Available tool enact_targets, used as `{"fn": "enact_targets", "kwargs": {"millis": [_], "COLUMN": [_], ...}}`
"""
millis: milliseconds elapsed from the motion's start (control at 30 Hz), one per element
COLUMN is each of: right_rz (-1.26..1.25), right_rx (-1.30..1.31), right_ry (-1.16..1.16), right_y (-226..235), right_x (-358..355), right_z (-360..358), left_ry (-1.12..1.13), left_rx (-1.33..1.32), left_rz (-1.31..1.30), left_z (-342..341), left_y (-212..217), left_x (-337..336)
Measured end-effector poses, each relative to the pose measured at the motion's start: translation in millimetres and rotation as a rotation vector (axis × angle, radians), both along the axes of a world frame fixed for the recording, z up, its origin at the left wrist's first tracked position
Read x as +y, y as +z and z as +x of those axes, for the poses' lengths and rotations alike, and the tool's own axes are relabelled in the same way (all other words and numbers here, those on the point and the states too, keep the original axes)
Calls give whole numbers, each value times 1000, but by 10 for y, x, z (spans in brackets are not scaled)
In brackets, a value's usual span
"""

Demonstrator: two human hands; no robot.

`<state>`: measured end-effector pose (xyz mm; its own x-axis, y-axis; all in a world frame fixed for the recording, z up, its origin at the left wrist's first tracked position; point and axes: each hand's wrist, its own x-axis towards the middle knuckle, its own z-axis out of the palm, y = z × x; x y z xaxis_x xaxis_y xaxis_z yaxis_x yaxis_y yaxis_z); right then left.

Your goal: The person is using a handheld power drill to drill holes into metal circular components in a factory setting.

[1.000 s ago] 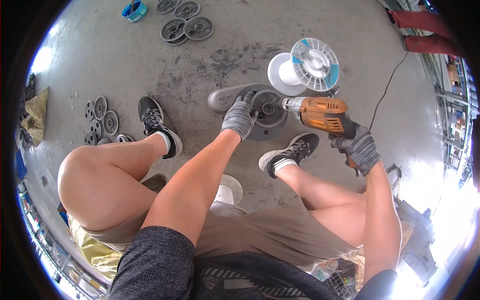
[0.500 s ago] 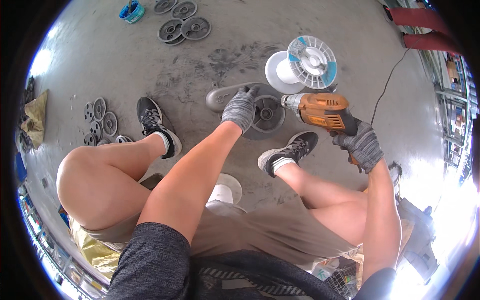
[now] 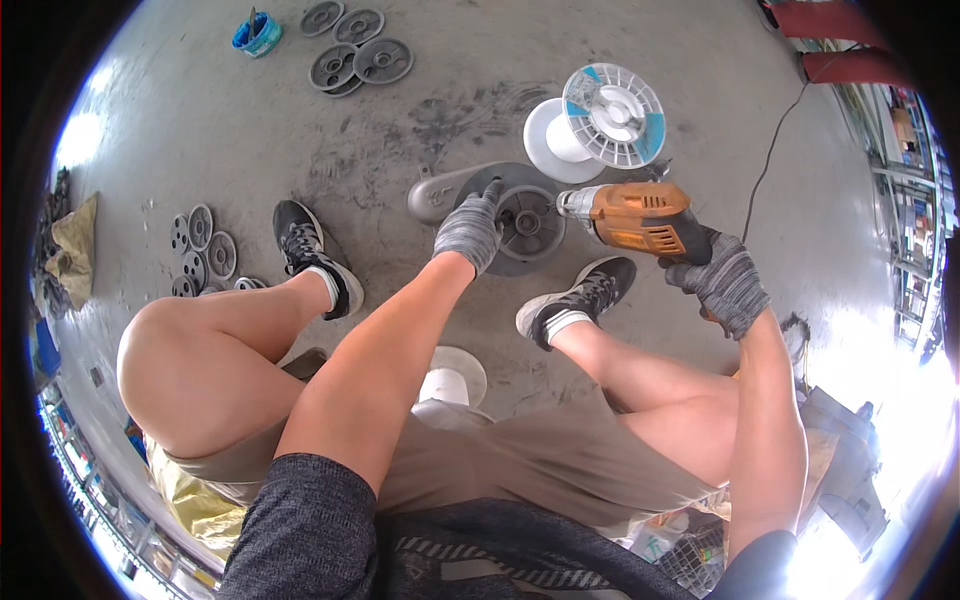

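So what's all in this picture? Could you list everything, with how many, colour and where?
Wheel: one, grey, centre
Casing: one, grey, left of wheel
Drill: one, orange and black, right of wheel
Spools: two, white, above wheel and between legs
Larger discs: at least five, grey, top left
Smaller discs: several, grey, left
Tub: one, blue, top left
Sacks: at least two, yellowish, left and lower left
Cable: one, dark, right
Another person's trouser legs: two, red, top right
Floor: one, grey, throughout
Left hand: one, grey-gloved, at wheel
Right hand: one, grey-gloved, gripping drill
Shoes: two, black and white, either side of wheel
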<state>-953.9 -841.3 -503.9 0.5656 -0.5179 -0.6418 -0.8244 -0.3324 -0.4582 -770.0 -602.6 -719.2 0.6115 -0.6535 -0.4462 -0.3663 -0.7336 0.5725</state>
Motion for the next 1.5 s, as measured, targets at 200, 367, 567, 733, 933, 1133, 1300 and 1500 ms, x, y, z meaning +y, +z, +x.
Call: {"fn": "enact_targets", "kwargs": {"millis": [200,367,567,733,933,1133,1300,1500], "right_rz": [-28,-55,-70,-72,-87,-90,-59,-85], "right_rx": [47,50,38,24,1,-35,-101,10], "right_ry": [45,92,110,118,127,152,159,172], "right_y": [42,34,35,-2,33,-7,-11,-4], "right_x": [24,3,-10,-49,0,-73,-79,-36], "right_z": [11,-9,-24,-75,-27,-104,-118,-43], "left_ry": [23,-48,-90,53,-45,108,69,-22], "left_rx": [-55,-96,-89,53,-200,-140,73,-67], "left_rz": [51,57,85,179,9,31,299,127], "left_z": [152,208,169,-70,55,52,-163,-84], "left_y": [-103,-128,-89,48,-179,97,268,-57], "left_x": [-22,-51,-20,-15,-42,30,106,21]}}
